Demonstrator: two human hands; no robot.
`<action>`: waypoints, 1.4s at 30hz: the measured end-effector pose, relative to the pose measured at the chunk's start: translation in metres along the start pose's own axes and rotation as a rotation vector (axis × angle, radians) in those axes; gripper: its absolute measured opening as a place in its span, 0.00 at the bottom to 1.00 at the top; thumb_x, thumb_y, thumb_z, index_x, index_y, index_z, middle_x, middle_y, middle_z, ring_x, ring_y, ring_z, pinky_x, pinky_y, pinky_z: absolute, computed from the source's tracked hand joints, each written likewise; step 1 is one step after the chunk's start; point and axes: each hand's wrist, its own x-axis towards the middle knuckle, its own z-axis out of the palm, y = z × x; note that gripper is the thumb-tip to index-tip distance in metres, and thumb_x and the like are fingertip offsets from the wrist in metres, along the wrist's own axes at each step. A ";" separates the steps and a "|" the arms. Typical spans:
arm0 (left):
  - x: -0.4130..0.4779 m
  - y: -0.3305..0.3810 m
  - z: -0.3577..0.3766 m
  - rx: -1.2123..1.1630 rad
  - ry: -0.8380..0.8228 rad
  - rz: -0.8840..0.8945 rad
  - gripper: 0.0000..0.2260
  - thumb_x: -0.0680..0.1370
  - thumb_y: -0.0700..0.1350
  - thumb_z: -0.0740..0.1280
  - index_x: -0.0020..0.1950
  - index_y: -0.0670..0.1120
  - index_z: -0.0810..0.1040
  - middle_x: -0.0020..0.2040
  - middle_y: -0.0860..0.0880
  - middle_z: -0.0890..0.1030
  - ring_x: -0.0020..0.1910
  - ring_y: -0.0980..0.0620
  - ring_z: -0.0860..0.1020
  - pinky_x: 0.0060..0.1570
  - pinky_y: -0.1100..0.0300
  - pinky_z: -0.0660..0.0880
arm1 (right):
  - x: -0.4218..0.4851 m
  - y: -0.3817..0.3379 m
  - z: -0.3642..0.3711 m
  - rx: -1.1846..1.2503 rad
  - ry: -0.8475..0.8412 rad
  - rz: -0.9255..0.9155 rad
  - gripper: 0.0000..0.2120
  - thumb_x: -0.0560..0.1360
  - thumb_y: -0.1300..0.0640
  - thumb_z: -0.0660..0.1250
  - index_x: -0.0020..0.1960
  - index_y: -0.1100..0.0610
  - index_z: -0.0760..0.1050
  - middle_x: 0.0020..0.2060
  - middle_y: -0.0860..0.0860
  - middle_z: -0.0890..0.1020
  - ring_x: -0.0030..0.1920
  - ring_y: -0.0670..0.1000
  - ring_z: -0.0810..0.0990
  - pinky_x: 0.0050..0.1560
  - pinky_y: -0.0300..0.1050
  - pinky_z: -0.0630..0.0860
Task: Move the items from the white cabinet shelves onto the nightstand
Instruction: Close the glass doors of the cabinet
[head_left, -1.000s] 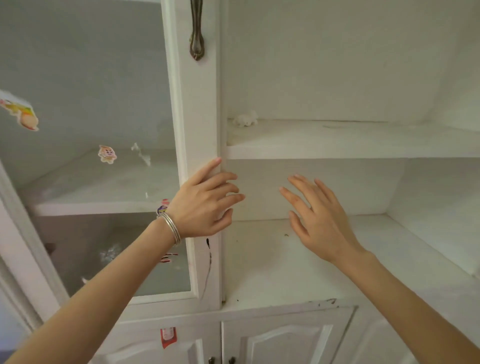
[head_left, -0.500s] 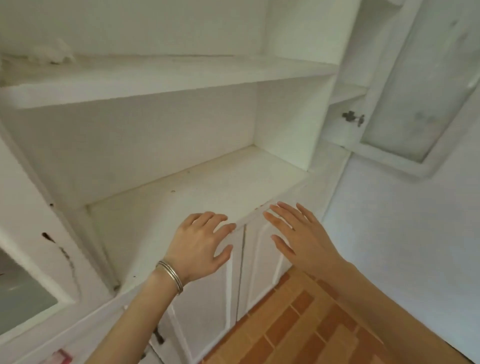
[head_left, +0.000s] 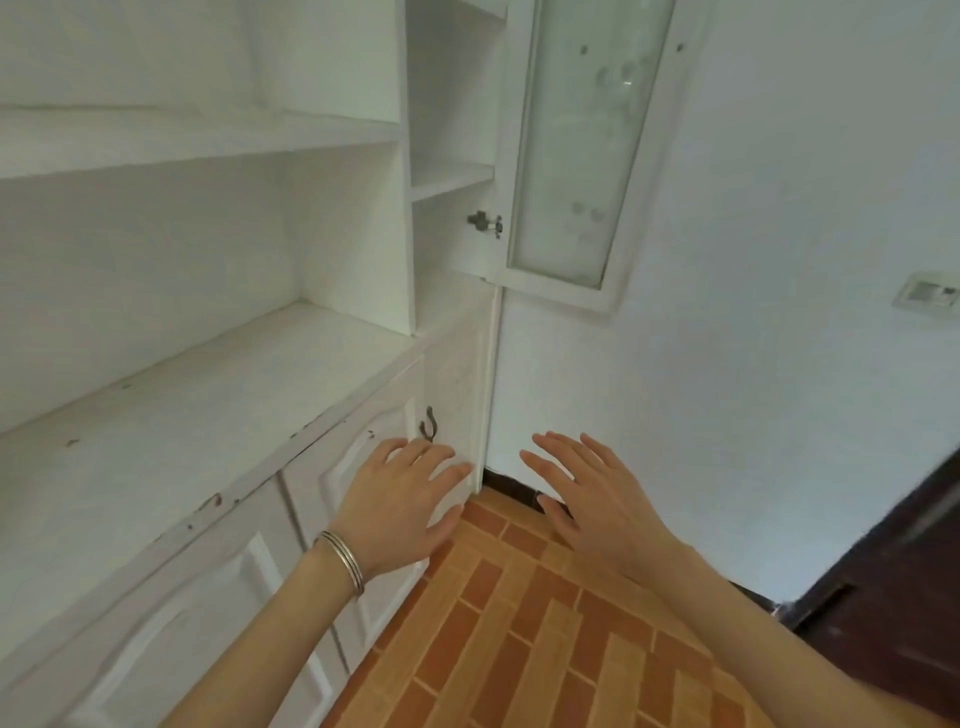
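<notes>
The white cabinet fills the left half of the view. Its lower shelf (head_left: 208, 405) and upper shelf (head_left: 182, 140) show bare white boards with nothing on them. My left hand (head_left: 400, 504), with a silver bangle at the wrist, hovers palm down in front of the lower cabinet doors, fingers spread and holding nothing. My right hand (head_left: 592, 499) floats beside it over the floor, also spread and holding nothing. No nightstand is in view.
A glass-panelled cabinet door (head_left: 571, 150) hangs open at the top centre, with a narrow side shelf (head_left: 449, 182) behind it. Lower doors (head_left: 218, 597) carry a dark metal handle (head_left: 428, 423). Orange brick-pattern floor (head_left: 519, 623) lies below. Dark wooden furniture (head_left: 893, 561) stands at right, by a white wall.
My view has swung right, away from the left glass door and the shelves, toward the wall and floor. Both hands have dropped from shelf height to the lower doors, still spread and holding nothing.
</notes>
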 end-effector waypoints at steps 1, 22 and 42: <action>0.011 0.012 0.001 -0.004 0.003 0.003 0.19 0.74 0.57 0.57 0.59 0.51 0.79 0.54 0.50 0.81 0.52 0.49 0.78 0.54 0.51 0.73 | -0.008 0.014 -0.002 0.000 -0.006 0.002 0.22 0.79 0.47 0.48 0.67 0.53 0.71 0.66 0.53 0.74 0.66 0.53 0.71 0.66 0.57 0.68; 0.218 0.141 0.008 0.128 0.023 -0.037 0.23 0.75 0.57 0.54 0.67 0.53 0.73 0.65 0.46 0.75 0.63 0.44 0.74 0.62 0.43 0.67 | -0.024 0.260 -0.035 -0.043 0.176 -0.055 0.22 0.78 0.48 0.50 0.68 0.53 0.70 0.66 0.53 0.74 0.66 0.54 0.72 0.64 0.57 0.70; 0.439 0.036 0.062 0.164 0.172 -0.004 0.22 0.75 0.54 0.55 0.65 0.50 0.75 0.65 0.46 0.75 0.64 0.43 0.72 0.64 0.45 0.67 | 0.165 0.434 -0.002 -0.157 0.291 -0.147 0.21 0.79 0.52 0.53 0.68 0.56 0.69 0.67 0.55 0.72 0.70 0.54 0.67 0.70 0.55 0.61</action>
